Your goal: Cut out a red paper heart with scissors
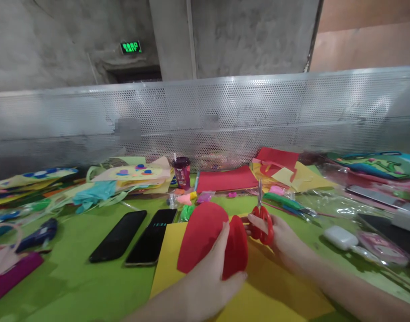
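My left hand [213,273] grips a red paper heart [202,237] with a fold down its middle, thumb along the front and fingers round the lower part. The heart is tilted above a yellow sheet [272,286] that lies on the green table. Just right of it, my right hand [275,230] has its fingers through the handles of red scissors [261,219]. Their metal blades point up and away from me, close together, with no paper between them. The fingertips of my right hand are near the heart's right edge; whether they touch it I cannot tell.
Two dark phones [119,235] [151,237] lie left of the yellow sheet. Behind stand a purple cup [181,173] and red paper [227,179]. A green-handled cutter [285,202] and a white case [340,237] are on the right. A perforated metal panel [205,112] closes off the far side.
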Action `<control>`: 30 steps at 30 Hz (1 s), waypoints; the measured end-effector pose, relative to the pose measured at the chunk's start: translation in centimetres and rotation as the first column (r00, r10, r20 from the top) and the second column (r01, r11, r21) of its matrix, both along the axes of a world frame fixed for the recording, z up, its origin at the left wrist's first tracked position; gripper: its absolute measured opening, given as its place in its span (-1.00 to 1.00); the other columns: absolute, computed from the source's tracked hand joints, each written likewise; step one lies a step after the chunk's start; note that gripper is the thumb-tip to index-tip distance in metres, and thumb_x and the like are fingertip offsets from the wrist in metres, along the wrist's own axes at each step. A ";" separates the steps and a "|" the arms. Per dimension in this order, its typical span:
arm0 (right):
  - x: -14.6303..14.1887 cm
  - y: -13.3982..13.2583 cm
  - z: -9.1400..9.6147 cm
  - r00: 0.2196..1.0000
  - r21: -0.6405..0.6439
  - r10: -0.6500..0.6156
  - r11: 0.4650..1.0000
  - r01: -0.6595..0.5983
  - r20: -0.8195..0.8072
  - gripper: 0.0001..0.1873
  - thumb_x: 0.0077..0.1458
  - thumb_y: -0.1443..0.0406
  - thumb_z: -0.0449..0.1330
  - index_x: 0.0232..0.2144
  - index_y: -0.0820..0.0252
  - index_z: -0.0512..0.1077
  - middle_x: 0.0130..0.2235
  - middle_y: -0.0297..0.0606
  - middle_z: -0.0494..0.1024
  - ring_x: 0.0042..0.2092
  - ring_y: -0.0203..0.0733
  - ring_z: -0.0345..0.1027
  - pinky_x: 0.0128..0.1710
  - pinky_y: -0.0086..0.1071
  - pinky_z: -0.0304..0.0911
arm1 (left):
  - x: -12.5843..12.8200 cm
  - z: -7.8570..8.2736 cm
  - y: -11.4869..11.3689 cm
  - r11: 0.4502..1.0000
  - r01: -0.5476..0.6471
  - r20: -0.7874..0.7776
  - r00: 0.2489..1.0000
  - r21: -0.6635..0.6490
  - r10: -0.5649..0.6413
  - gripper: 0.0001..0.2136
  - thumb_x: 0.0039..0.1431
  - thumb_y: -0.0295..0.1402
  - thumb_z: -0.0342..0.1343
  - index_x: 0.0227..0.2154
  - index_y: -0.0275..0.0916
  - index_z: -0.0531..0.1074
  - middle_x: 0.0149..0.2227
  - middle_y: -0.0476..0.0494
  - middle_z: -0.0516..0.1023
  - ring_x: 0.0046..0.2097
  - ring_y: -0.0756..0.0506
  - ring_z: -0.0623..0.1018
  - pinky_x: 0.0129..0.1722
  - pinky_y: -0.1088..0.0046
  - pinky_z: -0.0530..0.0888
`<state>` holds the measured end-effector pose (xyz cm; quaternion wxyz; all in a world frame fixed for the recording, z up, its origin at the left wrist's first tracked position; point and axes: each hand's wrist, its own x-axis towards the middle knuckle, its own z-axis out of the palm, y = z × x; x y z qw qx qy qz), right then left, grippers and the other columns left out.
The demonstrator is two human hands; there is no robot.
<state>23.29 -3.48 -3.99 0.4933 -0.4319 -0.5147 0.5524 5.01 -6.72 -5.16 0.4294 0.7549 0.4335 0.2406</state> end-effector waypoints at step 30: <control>5.4 2.3 3.1 0.933 0.322 -0.325 0.909 0.264 0.153 -0.65 -0.22 0.11 0.34 -0.43 0.14 0.34 -0.45 -0.35 0.40 -0.42 -0.27 0.28 -0.39 -0.37 0.22 | -3.0 0.1 5.2 0.860 -0.323 0.654 0.558 -0.395 0.510 -0.73 -0.04 -0.27 0.26 -0.30 -0.35 0.53 -0.18 -0.29 0.60 -0.17 -0.19 0.57 -0.24 0.34 0.51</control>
